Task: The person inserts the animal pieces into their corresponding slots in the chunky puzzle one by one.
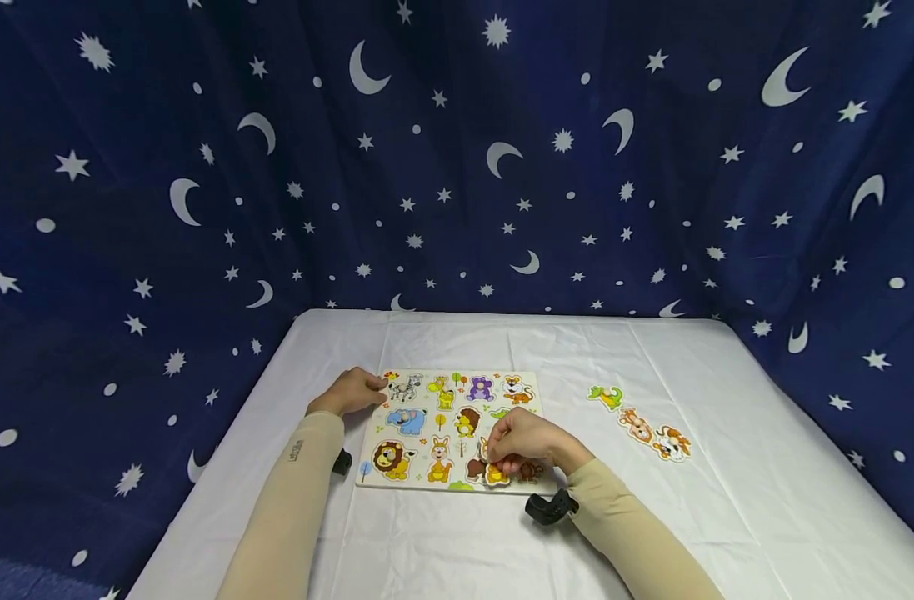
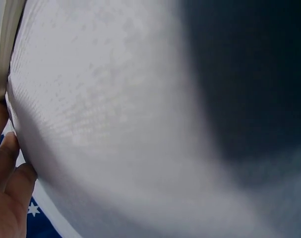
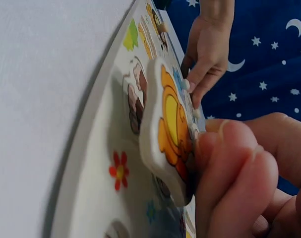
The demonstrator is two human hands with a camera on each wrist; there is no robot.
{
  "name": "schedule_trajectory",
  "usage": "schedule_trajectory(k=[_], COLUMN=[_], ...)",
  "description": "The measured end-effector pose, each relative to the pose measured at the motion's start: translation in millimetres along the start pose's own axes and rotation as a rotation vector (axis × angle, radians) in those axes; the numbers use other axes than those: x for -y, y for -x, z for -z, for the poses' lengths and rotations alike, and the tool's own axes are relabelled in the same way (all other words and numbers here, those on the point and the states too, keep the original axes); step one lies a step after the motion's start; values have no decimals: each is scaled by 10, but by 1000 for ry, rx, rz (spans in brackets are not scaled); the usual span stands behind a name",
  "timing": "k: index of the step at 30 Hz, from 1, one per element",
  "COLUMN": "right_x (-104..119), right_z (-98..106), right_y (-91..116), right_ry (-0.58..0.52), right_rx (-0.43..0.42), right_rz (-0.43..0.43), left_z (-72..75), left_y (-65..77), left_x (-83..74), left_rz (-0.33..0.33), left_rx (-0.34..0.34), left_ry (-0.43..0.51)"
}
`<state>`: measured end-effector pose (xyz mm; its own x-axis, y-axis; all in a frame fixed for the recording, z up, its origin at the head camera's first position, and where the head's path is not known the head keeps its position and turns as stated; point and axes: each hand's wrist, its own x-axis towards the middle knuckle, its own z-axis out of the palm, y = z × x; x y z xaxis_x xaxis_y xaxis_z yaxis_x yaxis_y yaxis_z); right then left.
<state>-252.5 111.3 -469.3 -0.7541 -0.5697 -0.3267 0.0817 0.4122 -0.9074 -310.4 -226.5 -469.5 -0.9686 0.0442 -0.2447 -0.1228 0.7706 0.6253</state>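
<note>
A wooden animal puzzle board (image 1: 382, 433) lies on the white table, with a zebra (image 1: 406, 388), an elephant (image 1: 407, 421), a lion (image 1: 392, 460) and several other animals on it. My right hand (image 1: 527, 442) pinches an orange-and-yellow animal puzzle piece (image 3: 172, 121) over the board's lower right part. That piece is tilted above a brown animal picture (image 3: 136, 96), and the fingers hide its upper part. At the board's upper left edge, my left hand (image 1: 352, 392) touches the rim with fairly straight fingers (image 2: 14, 183).
Right of the board lie three loose pieces: a green crocodile (image 1: 605, 397), a brown-orange animal (image 1: 636, 425) and a tiger-like one (image 1: 672, 444). A dark blue curtain (image 1: 457, 208) with moons and stars hangs behind the table (image 1: 726, 517).
</note>
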Motion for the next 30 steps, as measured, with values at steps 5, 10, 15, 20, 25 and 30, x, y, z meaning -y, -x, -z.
schedule_trajectory(k=[5, 10, 15, 20, 25, 30], right_x=[3, 42, 75, 111, 167, 198], right_z=[-55, -102, -144, -192, -242, -303], right_y=[-56, -119, -187, -238, -277, -326], right_ry=[-23, -19, -32, -17, 1, -19], right_rx=[-10, -19, -23, -34, -41, -25], right_rz=[6, 21, 41, 28, 25, 16], left_z=[-24, 3, 22, 16, 19, 22], left_y=[-8, -2, 15, 21, 27, 35], left_x=[35, 9, -15, -12, -21, -24], left_rz=[-25, -6, -4, 0, 7, 20], left_rx=[-11, -12, -14, -12, -15, -10], left_ry=[-24, -14, -22, -19, -19, -4])
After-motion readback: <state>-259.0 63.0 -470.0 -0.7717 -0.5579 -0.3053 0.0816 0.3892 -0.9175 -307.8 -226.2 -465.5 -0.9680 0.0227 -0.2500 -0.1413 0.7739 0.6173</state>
